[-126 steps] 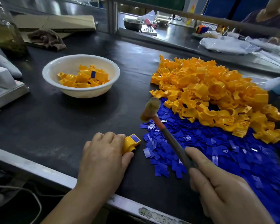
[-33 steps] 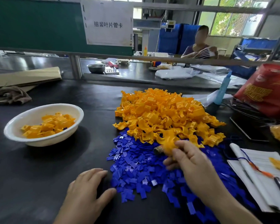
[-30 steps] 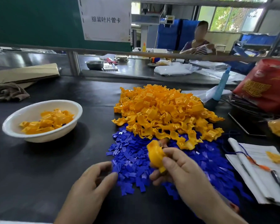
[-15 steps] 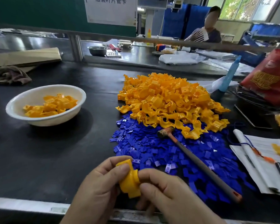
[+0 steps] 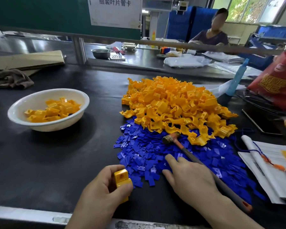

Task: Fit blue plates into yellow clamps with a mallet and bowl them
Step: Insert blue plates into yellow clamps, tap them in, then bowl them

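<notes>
Few clamps look finished: a shallow layer of bowled clamps [image 5: 53, 110] sits in the bowl [image 5: 56, 127] at left. Beside that, the clamp heap [image 5: 172, 104] and the spread of plates [image 5: 144, 151] in front of it are large, so I judge most of the work is left. The left hand [image 5: 102, 190] grips one clamp [image 5: 121, 178] at the near table edge, with no plate showing in it yet. The right hand [image 5: 188, 177] lies flat with straight fingers on the plates and holds nothing; it is probably after one. The mallet [image 5: 188, 156] lies untouched across the plates, its head against the heap. Seating, tapping and bowling are not yet done for this clamp.
</notes>
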The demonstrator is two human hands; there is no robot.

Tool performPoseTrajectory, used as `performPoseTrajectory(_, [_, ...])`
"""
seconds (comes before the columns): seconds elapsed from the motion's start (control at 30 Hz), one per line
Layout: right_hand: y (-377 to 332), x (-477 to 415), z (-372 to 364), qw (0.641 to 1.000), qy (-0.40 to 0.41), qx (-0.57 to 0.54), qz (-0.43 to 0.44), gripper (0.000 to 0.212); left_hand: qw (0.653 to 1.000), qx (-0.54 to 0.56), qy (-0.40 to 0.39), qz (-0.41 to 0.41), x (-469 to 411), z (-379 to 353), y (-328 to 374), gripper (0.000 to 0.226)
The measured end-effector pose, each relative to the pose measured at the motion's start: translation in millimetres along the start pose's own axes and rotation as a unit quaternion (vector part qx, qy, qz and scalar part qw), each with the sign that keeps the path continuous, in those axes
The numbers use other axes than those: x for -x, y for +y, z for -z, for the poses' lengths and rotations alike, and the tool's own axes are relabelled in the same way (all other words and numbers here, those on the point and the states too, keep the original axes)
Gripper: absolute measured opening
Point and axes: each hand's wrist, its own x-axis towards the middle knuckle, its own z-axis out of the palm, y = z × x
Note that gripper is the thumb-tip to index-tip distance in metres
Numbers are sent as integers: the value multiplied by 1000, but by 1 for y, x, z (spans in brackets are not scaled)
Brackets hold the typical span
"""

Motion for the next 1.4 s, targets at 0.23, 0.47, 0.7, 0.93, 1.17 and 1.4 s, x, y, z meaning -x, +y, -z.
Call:
performPoseTrajectory(0.23, [7, -8, -5, 996, 47, -72, 13, 25, 1000, -3, 30, -1, 0, -2, -2, 51])
performPoseTrajectory(0.47, [11, -6, -1, 984, 107, -143, 5, 20, 994, -85, 18, -71, -2, -12, -2, 44])
performPoseTrajectory(0.7, [12, -1, 7, 956, 143, -255, -32, 11, 996, -55, -17, -73, -10, -28, 5, 37])
performPoseTrajectory(0.93, [13, 1, 14, 945, 143, -285, -78, 18, 997, -31, -3, -72, -12, -33, -1, 30])
performPoseTrajectory(1.17, [-6, 15, 25, 786, 38, -596, -158, 24, 998, 14, -1, -67, -12, -34, -1, 34])
performPoseTrajectory(1.4, [-34, 37, 36, 810, 38, -583, -50, 21, 980, 179, -63, -58, -6, -31, 11, 34])
